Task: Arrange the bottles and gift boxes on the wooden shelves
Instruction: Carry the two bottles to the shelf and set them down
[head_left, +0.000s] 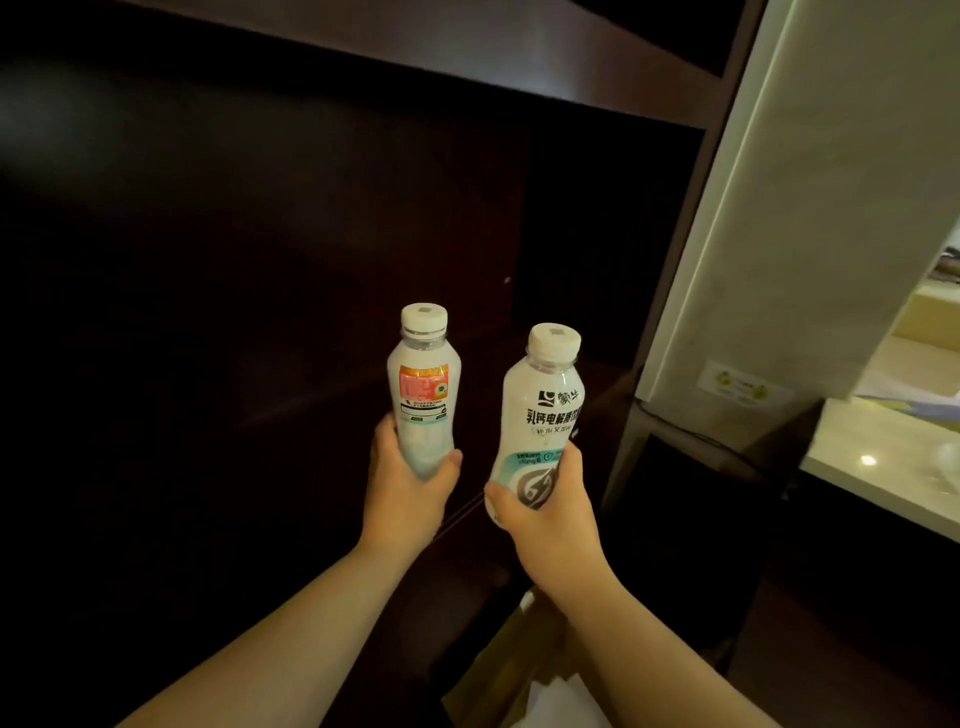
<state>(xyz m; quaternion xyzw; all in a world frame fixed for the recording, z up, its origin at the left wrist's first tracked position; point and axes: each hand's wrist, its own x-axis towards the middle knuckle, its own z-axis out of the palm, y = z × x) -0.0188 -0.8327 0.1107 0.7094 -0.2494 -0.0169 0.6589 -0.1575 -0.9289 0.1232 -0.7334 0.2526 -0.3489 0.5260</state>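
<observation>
Dark wooden shelves (467, 62) fill most of the view, their boards almost black in the dim light, with an upper board slanting across the top and a deep, shadowed compartment below it.

Left of centre, the person's left hand (410, 488) is wrapped around the lower part of a milky white plastic bottle with a white screw cap and an orange-and-red label (423, 389). The fingers curl round its base and the thumb presses on its right side. It stands upright in the grip, in front of the dark compartment, resting on no shelf.

Just beside it, apart and not touching, the right hand (550, 514) is closed around the lower half of a second milky white plastic bottle with a white cap, black lettering and a teal band (543, 415). It tilts slightly to the right and is also held in the air before the shelves.

Below the right forearm lies a brown paper bag (519, 670), partly hidden by the arm.

Right of the shelves rises a pale, light-coloured upright panel (810, 208) with a small sticker near its foot. At the far right edge is a glossy pale stone worktop (883, 467), catching a spot of light.
</observation>
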